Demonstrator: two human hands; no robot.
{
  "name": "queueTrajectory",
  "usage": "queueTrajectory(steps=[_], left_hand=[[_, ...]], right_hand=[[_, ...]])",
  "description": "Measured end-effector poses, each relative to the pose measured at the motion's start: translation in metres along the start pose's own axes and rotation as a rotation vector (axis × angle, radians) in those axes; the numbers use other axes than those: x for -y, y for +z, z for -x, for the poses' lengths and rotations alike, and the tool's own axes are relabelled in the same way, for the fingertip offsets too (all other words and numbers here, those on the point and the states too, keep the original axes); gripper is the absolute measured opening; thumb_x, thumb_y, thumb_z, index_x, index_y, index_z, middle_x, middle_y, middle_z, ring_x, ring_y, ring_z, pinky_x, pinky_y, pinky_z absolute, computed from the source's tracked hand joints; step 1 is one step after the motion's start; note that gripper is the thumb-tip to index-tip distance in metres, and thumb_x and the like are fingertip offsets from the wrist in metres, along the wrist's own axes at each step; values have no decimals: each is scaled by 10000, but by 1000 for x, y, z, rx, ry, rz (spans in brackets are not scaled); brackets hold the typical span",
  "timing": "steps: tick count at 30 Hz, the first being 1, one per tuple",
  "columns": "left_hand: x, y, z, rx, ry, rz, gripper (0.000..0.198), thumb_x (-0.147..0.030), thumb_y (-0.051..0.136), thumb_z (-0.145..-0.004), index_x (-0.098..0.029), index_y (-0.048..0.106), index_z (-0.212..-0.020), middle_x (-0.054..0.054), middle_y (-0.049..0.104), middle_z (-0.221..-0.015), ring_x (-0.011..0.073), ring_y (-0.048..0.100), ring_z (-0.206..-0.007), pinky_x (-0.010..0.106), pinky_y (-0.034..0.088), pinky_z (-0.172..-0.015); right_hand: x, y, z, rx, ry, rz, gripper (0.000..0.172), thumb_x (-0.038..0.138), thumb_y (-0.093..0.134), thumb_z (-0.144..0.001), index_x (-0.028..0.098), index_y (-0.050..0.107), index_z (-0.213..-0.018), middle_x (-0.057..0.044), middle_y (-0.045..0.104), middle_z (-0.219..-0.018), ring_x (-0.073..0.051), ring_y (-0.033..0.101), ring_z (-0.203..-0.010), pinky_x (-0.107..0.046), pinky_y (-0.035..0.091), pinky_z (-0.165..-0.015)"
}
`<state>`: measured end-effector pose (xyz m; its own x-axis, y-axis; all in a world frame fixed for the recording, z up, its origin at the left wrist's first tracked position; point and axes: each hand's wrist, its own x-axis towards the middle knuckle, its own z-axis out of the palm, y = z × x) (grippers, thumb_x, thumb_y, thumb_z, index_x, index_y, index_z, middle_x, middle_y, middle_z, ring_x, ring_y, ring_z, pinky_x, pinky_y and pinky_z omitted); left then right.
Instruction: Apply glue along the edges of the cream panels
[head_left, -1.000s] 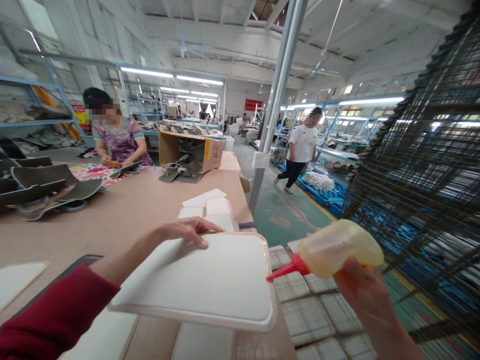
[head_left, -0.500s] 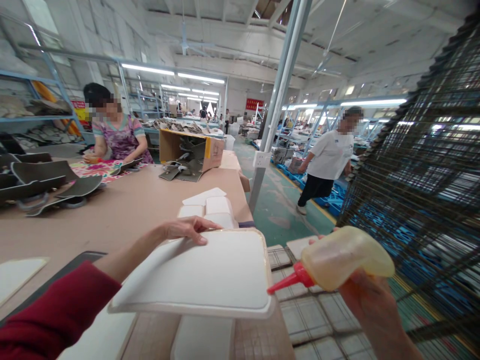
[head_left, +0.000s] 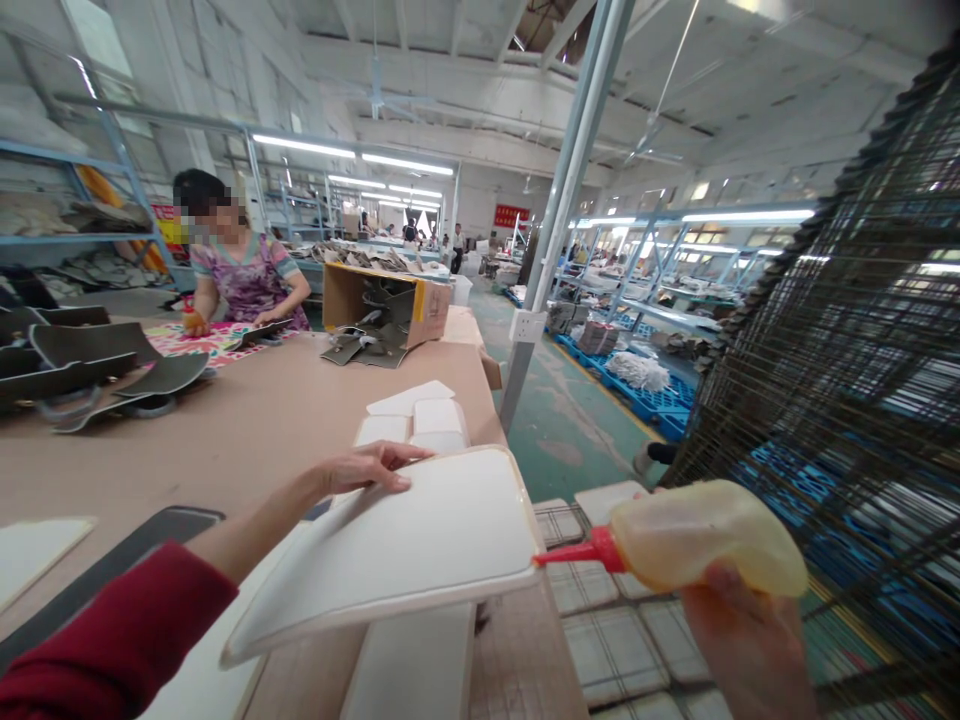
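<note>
Brown bench [head_left: 300, 400] | left grip [head_left: 367, 467] clamped on panel [head_left: 435, 525] | right grip [head_left: 739, 615] round bottle [head_left: 709, 530] | spout [head_left: 581, 552] toward nine o'clock, at panel's edge

The left arm [head_left: 259, 535] reaches up from lower left, red sleeve [head_left: 112, 635] ending mid-forearm, wrist bare. The left hand [head_left: 369, 468] is palm down, thumb [head_left: 398, 483] apart from the extended fingers [head_left: 409, 452] in a pinch. The right hand [head_left: 742, 610], lower and well apart, curls in a grip, most fingers hidden.
</note>
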<state>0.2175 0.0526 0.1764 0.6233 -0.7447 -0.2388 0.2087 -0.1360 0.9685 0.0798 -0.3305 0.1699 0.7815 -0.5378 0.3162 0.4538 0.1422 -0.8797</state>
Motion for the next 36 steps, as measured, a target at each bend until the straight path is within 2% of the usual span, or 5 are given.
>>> queueTrajectory(steps=[5,11,18,26,36], left_hand=[[18,-2,-4,-57,40,58,696,-289,779,-691,-247,543,-1344,48,665,-1219,206,630,-1026,257,502,-839],[36,5,-10,-92,98,153,693,-297,763,-718,-232,520,-1363,72,664,-1218,198,642,-1006,254,508,-831],[46,16,-15,-172,88,230,742,-307,795,-678,-231,518,-1362,60,690,-1166,180,665,-925,222,521,-759],[48,22,-15,-253,75,262,809,-302,818,-657,-226,483,-1390,66,695,-1169,189,669,-946,221,528,-752],[43,25,-13,-290,75,330,888,-298,849,-617,-221,453,-1408,77,710,-1134,184,686,-890,246,548,-744]], right_hand=[[-1,8,10,-158,-39,-84,385,320,913,-546,232,661,-824,-47,681,-827,-209,618,-942,-186,546,-651],[-10,13,21,-252,-109,-101,453,218,893,-568,212,663,-958,-29,673,-1041,-201,587,-1051,-190,549,-712],[-12,21,25,-257,-143,-102,429,202,869,-589,217,661,-963,12,690,-931,-188,593,-1059,-202,557,-745],[-16,27,29,-263,-126,-96,455,169,862,-555,191,651,-957,-40,654,-1101,-231,555,-1123,-220,564,-734],[-23,29,36,-230,-113,-67,464,162,888,-535,184,648,-932,5,673,-827,-161,627,-753,-203,556,-742]])
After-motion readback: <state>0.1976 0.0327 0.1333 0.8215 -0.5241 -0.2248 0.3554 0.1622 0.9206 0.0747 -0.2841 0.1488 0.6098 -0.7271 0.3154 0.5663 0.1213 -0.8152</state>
